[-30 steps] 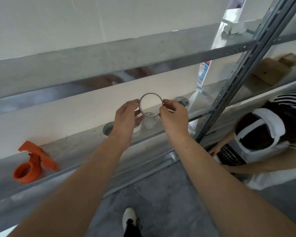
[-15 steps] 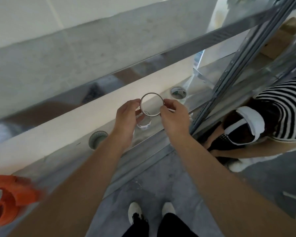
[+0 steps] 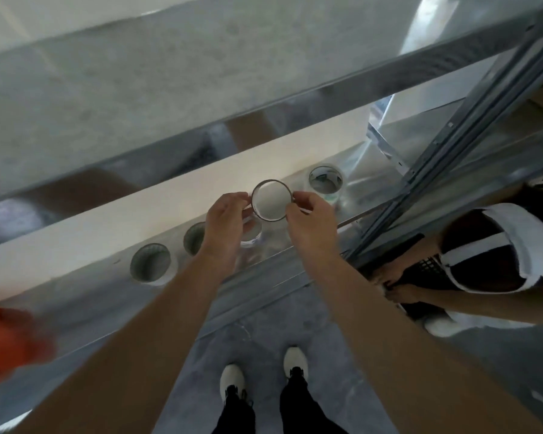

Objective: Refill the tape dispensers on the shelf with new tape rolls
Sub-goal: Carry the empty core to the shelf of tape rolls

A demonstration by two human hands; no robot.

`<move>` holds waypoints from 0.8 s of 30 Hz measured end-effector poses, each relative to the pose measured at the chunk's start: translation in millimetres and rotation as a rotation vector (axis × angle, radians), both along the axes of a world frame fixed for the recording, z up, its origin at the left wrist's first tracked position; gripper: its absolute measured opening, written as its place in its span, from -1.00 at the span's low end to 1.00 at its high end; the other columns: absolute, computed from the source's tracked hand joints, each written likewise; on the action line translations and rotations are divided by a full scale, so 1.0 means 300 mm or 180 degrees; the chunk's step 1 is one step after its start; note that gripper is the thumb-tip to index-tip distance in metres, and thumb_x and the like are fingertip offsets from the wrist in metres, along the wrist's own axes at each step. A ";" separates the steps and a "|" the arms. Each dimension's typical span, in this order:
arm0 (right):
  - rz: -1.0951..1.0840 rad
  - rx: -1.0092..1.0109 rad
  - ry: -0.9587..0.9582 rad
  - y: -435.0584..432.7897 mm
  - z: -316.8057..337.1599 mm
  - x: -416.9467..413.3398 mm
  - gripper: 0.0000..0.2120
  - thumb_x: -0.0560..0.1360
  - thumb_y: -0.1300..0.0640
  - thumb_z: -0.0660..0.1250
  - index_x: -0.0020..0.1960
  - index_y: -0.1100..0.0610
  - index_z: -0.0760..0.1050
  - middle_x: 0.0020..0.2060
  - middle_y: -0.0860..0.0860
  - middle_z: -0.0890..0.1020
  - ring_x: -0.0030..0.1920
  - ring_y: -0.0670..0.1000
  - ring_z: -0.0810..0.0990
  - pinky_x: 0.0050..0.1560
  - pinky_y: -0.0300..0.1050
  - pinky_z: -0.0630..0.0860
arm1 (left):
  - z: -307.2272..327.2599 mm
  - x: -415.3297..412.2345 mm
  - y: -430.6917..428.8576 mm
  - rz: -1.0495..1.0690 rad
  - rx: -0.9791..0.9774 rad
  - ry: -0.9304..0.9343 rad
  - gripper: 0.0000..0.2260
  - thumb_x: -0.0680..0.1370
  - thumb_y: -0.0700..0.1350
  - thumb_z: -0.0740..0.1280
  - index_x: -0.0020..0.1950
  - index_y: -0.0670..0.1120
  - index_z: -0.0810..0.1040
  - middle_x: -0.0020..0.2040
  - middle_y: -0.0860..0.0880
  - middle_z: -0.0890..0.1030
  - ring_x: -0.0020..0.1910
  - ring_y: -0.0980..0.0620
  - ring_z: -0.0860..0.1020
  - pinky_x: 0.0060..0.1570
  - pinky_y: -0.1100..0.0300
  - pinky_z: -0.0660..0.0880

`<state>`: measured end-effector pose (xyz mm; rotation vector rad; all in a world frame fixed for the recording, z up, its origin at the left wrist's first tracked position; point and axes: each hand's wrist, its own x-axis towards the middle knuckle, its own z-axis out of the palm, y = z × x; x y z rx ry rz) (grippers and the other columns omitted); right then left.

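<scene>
Between the fingertips of my left hand [image 3: 228,220] and my right hand [image 3: 311,217] I hold a thin clear tape roll [image 3: 271,200], a narrow ring with an open middle, above the metal shelf [image 3: 91,296]. Several more clear tape rolls stand on that shelf: one [image 3: 151,263] to the left, another [image 3: 193,238] partly behind my left hand, and a third [image 3: 325,179] to the right. A blurred orange tape dispenser [image 3: 10,339] lies at the far left of the shelf.
An upper shelf board [image 3: 170,73] runs above the hands. A slotted metal upright [image 3: 470,133] stands at right. Another person [image 3: 496,245] crouches low at right with hands on a keyboard. My feet [image 3: 264,377] stand on grey floor below.
The view has tilted further down: the shelf, rolls and orange dispenser slid left and lower, and another roll came into view. Both hands still hold the ring between them.
</scene>
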<state>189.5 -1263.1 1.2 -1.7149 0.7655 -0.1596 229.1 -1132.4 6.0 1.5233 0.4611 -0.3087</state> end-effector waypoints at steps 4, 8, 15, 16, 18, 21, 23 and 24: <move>0.0154 -0.0045 0.0145 -0.055 -0.034 0.034 -0.77 0.58 0.14 0.36 0.22 0.06 0.63 -0.02 -0.12 0.66 -0.12 -0.27 0.57 -0.12 -0.40 0.44 | -0.032 0.024 -0.048 0.0045 0.0050 0.0057 -0.87 0.69 -0.16 0.28 0.14 -0.13 0.61 0.13 -0.11 0.69 0.20 -0.16 0.68 0.31 -0.06 0.61; 0.0268 -0.0067 0.0295 -0.083 -0.067 0.055 -0.78 0.58 0.11 0.36 0.19 0.06 0.63 0.02 -0.07 0.70 0.01 -0.08 0.63 0.07 -0.18 0.54 | -0.063 0.046 -0.072 0.0158 0.0015 0.0155 -0.88 0.68 -0.15 0.29 0.05 -0.11 0.62 0.04 -0.11 0.69 0.07 -0.10 0.67 0.23 0.01 0.63; 0.0498 -0.0073 0.0398 -0.114 -0.120 0.067 -0.97 0.58 0.10 0.37 0.00 -0.02 0.56 -0.07 -0.06 0.67 -0.08 -0.09 0.62 0.00 -0.14 0.54 | -0.105 0.062 -0.100 0.0219 0.0097 0.0401 -0.86 0.67 -0.17 0.28 -0.01 -0.10 0.61 0.09 -0.22 0.72 0.09 -0.16 0.69 0.24 -0.04 0.64; 0.0516 -0.0098 0.0436 -0.116 -0.131 0.069 -0.98 0.58 0.10 0.37 -0.02 -0.01 0.57 -0.09 -0.06 0.68 -0.08 -0.07 0.63 0.02 -0.10 0.57 | -0.112 0.065 -0.102 0.0224 0.0083 0.0442 -0.87 0.67 -0.18 0.28 -0.01 -0.11 0.61 0.11 -0.24 0.72 0.11 -0.17 0.69 0.24 -0.05 0.64; 0.0559 -0.0105 0.0543 -0.118 -0.155 0.073 -0.94 0.57 0.07 0.36 -0.05 0.00 0.61 -0.11 -0.06 0.70 -0.06 -0.02 0.67 0.04 -0.03 0.63 | -0.120 0.069 -0.109 0.0207 0.0006 0.0483 -0.88 0.67 -0.19 0.27 0.00 -0.12 0.59 0.10 -0.25 0.71 0.07 -0.15 0.68 0.21 0.00 0.63; 0.0620 -0.0097 0.0699 -0.118 -0.181 0.076 -0.83 0.57 -0.01 0.35 -0.05 0.05 0.67 -0.14 -0.02 0.73 -0.06 0.04 0.69 0.02 0.02 0.63 | -0.132 0.070 -0.119 0.0130 -0.0074 0.0478 -0.88 0.67 -0.20 0.26 -0.01 -0.13 0.58 0.03 -0.22 0.69 0.04 -0.14 0.67 0.22 -0.02 0.62; 0.0614 -0.0132 0.0729 -0.122 -0.195 0.078 -0.77 0.58 -0.03 0.35 -0.08 0.10 0.67 -0.18 0.04 0.72 -0.10 0.08 0.69 -0.02 0.06 0.61 | -0.138 0.069 -0.125 0.0037 -0.0069 0.0489 -0.88 0.68 -0.18 0.25 0.01 -0.14 0.57 0.04 -0.21 0.67 0.04 -0.14 0.65 0.26 -0.06 0.60; 0.0608 -0.0138 0.0740 -0.125 -0.197 0.077 -0.75 0.58 -0.03 0.34 -0.09 0.12 0.66 -0.19 0.06 0.72 -0.13 0.09 0.68 -0.05 0.06 0.60 | -0.142 0.069 -0.128 -0.0008 -0.0061 0.0502 -0.88 0.68 -0.17 0.25 0.03 -0.14 0.56 0.03 -0.21 0.66 0.03 -0.14 0.63 0.24 -0.06 0.60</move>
